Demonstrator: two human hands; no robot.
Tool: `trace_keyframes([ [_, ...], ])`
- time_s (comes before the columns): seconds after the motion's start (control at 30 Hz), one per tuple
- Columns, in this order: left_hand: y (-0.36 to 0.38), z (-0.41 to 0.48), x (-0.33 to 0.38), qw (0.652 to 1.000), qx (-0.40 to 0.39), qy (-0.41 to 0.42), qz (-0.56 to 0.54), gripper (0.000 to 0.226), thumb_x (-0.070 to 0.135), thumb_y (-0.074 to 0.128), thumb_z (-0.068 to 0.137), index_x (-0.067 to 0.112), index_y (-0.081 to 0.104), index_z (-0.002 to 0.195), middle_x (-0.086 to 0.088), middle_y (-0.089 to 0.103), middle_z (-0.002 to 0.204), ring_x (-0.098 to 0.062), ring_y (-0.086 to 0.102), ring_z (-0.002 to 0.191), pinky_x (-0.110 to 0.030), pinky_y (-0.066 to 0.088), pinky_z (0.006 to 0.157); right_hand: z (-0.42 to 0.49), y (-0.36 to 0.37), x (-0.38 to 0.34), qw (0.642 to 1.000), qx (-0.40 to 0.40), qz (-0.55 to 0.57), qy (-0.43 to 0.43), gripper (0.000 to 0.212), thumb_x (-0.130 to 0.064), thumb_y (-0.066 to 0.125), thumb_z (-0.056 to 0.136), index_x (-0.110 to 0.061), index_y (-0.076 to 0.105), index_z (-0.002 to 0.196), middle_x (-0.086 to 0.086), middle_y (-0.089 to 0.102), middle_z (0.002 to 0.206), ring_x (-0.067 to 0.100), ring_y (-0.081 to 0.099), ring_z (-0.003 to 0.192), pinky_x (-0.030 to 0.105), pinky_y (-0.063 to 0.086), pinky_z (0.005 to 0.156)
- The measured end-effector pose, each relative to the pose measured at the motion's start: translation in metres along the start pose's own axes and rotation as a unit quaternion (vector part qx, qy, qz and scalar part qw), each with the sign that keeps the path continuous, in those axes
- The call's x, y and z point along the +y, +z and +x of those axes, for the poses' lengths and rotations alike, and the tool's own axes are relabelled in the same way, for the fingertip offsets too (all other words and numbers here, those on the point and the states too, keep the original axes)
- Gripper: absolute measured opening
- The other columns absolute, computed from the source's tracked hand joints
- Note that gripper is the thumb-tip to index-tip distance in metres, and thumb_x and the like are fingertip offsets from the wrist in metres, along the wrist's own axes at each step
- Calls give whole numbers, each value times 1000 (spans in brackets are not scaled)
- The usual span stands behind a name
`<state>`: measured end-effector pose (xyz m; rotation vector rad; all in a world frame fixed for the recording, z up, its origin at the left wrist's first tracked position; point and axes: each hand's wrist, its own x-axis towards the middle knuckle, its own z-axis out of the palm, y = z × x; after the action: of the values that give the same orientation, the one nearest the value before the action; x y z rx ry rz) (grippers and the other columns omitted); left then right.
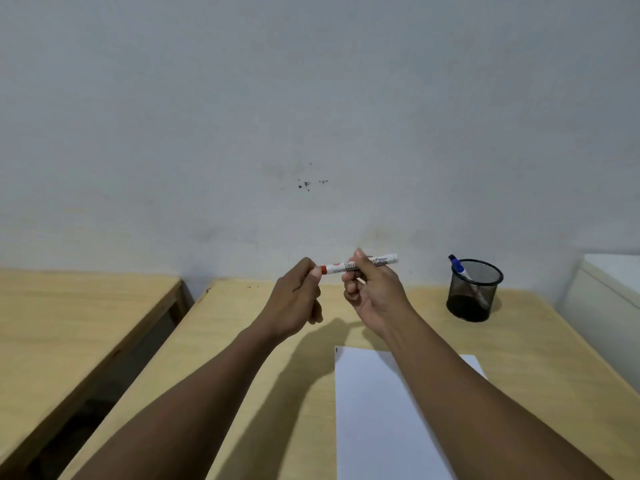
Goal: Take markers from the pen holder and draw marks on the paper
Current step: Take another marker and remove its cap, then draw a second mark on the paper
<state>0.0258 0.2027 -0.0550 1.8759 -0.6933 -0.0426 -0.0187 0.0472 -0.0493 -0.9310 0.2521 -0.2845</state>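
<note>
A white marker with a red cap point(337, 267) is held level in the air above the wooden table point(263, 368). My left hand point(294, 299) pinches the red cap end. My right hand point(372, 292) grips the white barrel near its middle. Below my right forearm lies a white sheet of paper point(377, 427), with a tiny dark mark at its top left corner. A black mesh pen holder point(473, 292) stands at the back right of the table, and a blue-capped marker point(462, 268) leans out of it.
A second wooden table point(69, 317) stands to the left, with a dark gap between the two. A white box or cabinet point(609, 292) sits at the right edge. A pale wall with small dark specks rises right behind the tables.
</note>
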Motion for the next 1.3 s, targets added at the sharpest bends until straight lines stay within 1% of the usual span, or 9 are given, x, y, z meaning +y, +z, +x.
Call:
trace_keyframes([
  [0.13, -27, -22, -35, 994, 64, -63, -62, 38, 30, 33, 109, 12, 47, 78, -8, 43, 66, -28, 59, 50, -35, 44, 55, -3, -8, 6, 1000, 24, 12, 4, 23, -25, 63, 99, -10, 60, 82, 7, 67, 60, 10, 47, 42, 18, 38, 44],
  [0.2, -43, -32, -59, 994, 62, -89, 16, 35, 27, 37, 107, 6, 54, 84, -6, 52, 68, -26, 59, 54, -37, 45, 56, -5, -22, 6, 998, 38, -51, -13, 21, -20, 64, 98, -9, 59, 82, 9, 69, 62, 10, 50, 42, 19, 41, 44],
  [0.33, -40, -42, -82, 956, -90, -65, 270, 38, 36, 48, 99, 8, 58, 74, -11, 64, 73, -23, 53, 65, -36, 39, 60, -13, -42, 18, 969, 25, -240, -48, 17, -13, 73, 91, -9, 60, 80, 9, 69, 62, 15, 51, 42, 24, 40, 42],
  [0.5, -17, -40, -83, 900, -164, -28, 403, 33, 48, 42, 88, 26, 47, 65, 3, 57, 67, -20, 55, 64, -30, 38, 57, -22, -58, 35, 969, 53, -237, -33, 10, -13, 61, 92, -12, 65, 82, 12, 63, 65, 19, 51, 45, 27, 37, 48],
  [0.7, -13, -45, -86, 907, -137, -16, 398, 37, 63, 44, 80, 26, 48, 85, 7, 62, 81, -19, 59, 73, -34, 47, 63, -28, -65, 52, 965, 31, -262, -3, 20, -9, 55, 89, -1, 73, 89, 18, 68, 71, 32, 65, 59, 30, 39, 51],
  [0.83, 0, -48, -86, 925, -69, 30, 374, 68, 82, 45, 76, 31, 50, 120, 11, 55, 114, -15, 52, 104, -37, 46, 86, -25, -73, 63, 962, 30, -272, -9, 4, -6, 71, 85, -2, 70, 85, 15, 65, 69, 27, 60, 55, 30, 38, 50],
  [0.97, 24, -53, -91, 933, -76, 18, 351, 97, 92, 55, 61, 39, 39, 140, 12, 42, 140, -15, 36, 134, -41, 33, 110, -21, -74, 71, 947, 40, -320, -12, 16, -9, 72, 81, 4, 66, 89, 15, 70, 67, 29, 64, 56, 31, 42, 50],
  [1.17, 27, -51, -100, 938, -70, 7, 338, 107, 94, 59, 55, 41, 34, 145, 9, 37, 150, -16, 27, 145, -44, 25, 117, -17, -77, 73, 928, 43, -366, -44, 15, -17, 74, 76, -4, 66, 74, 13, 73, 65, 28, 70, 57, 29, 41, 46],
  [1.3, 28, -51, -101, 941, -61, 13, 332, 110, 95, 59, 54, 39, 34, 145, 8, 38, 150, -16, 28, 145, -46, 28, 118, -13, -80, 80, 925, 41, -373, -55, 19, -23, 78, 68, -7, 66, 69, 23, 71, 70, 28, 70, 57, 42, 53, 59],
])
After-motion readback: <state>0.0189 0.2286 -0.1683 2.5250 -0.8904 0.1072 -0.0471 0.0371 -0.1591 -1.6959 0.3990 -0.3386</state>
